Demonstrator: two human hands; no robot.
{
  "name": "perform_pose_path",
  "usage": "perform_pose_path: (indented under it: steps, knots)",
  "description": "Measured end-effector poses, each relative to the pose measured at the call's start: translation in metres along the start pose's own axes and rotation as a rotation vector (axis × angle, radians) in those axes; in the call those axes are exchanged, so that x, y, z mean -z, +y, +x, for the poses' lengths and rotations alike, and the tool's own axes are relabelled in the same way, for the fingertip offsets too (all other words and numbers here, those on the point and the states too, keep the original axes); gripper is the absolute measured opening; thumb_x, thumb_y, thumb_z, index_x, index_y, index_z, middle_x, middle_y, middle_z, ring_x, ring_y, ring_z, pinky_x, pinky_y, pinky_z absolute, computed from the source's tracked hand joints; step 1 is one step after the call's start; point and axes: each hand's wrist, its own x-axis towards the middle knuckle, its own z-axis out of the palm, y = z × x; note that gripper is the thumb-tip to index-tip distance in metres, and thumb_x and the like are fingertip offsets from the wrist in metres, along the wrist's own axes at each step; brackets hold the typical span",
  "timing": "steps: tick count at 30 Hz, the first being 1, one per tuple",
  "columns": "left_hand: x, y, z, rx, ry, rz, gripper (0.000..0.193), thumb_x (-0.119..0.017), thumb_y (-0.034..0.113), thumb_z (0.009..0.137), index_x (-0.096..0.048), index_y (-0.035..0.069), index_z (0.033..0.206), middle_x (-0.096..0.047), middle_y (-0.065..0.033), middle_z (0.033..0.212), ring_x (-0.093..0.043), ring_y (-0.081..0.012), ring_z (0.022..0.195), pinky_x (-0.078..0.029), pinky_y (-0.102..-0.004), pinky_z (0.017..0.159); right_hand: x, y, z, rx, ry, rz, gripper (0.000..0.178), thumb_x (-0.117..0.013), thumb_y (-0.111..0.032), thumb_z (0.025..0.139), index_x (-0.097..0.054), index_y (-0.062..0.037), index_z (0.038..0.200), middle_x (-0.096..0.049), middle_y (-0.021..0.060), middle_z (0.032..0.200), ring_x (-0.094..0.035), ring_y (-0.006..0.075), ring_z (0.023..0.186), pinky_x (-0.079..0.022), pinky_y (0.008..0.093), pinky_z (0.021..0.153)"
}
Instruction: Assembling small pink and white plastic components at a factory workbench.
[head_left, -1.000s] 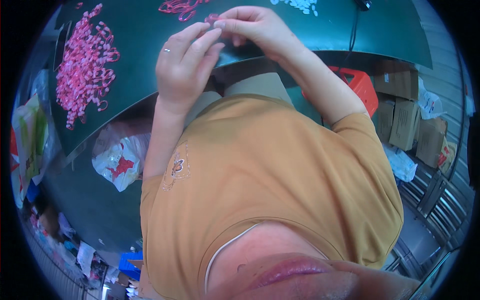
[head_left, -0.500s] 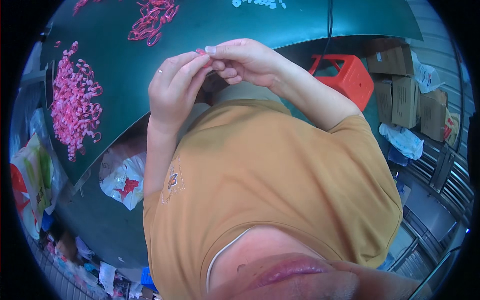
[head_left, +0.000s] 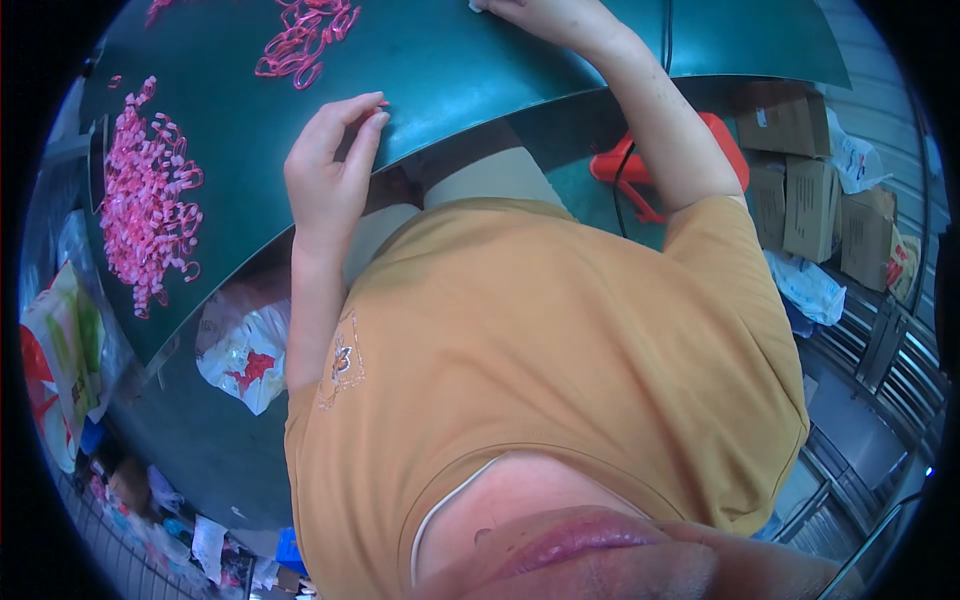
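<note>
My left hand point(head_left: 335, 150) is raised over the near edge of the green table, thumb and forefinger closed on a small pink-red loop, of which only a bit shows at the fingertips. At the top of the picture, my right hand point(head_left: 545, 14) reaches across the table to where small white pieces lay. The picture's edge cuts off most of its fingers, and something white shows at the fingertip. Thin pink-red loops point(head_left: 292, 52) lie in a loose tangle beyond my left hand. Farther left is a large heap of pink loops bearing pale pink pieces point(head_left: 150, 205).
The green table point(head_left: 440, 95) curves along in front of me. A black cable point(head_left: 668, 40) hangs over its edge at the right, near a red plastic stool point(head_left: 720, 150). Cardboard boxes point(head_left: 810, 200) are stacked at the far right. A white plastic bag point(head_left: 250, 350) sits below the table's left edge.
My hands were together at the table's edge, fingers on a small pink-red thing. They have parted: the right moved up and away to the white pieces, and the left stayed near, keeping the loop.
</note>
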Motion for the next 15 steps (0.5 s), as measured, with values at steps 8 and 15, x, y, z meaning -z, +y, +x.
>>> perform_pose_path:
  steps: [8, 15]
  knots:
    - [0.002, 0.002, -0.001, 0.038, 0.003, -0.029, 0.018, -0.078, 0.002, 0.099, -0.08, 0.002, 0.117, -0.08, -0.01, 0.106, -0.076, -0.0185, 0.094, -0.06, -0.0307, 0.086, 0.013, -0.004, 0.006, 0.113, -0.155, -0.128, 0.016, -0.076, -0.017, 0.096, -0.083, -0.0109, 0.109, -0.072, 0.0161, 0.101, -0.072, 0.0371, 0.098, -0.057, 0.0496, 0.086]
    - [0.003, 0.006, 0.001, 0.079, 0.003, -0.024, 0.013, -0.077, 0.003, 0.1, -0.081, 0.001, 0.113, -0.081, -0.0095, 0.104, -0.077, -0.0177, 0.094, -0.061, -0.0301, 0.086, 0.012, -0.017, 0.0, 0.23, -0.072, -0.213, 0.016, -0.075, -0.018, 0.096, -0.083, -0.0084, 0.106, -0.073, 0.0151, 0.101, -0.072, 0.0364, 0.099, -0.056, 0.0476, 0.088]
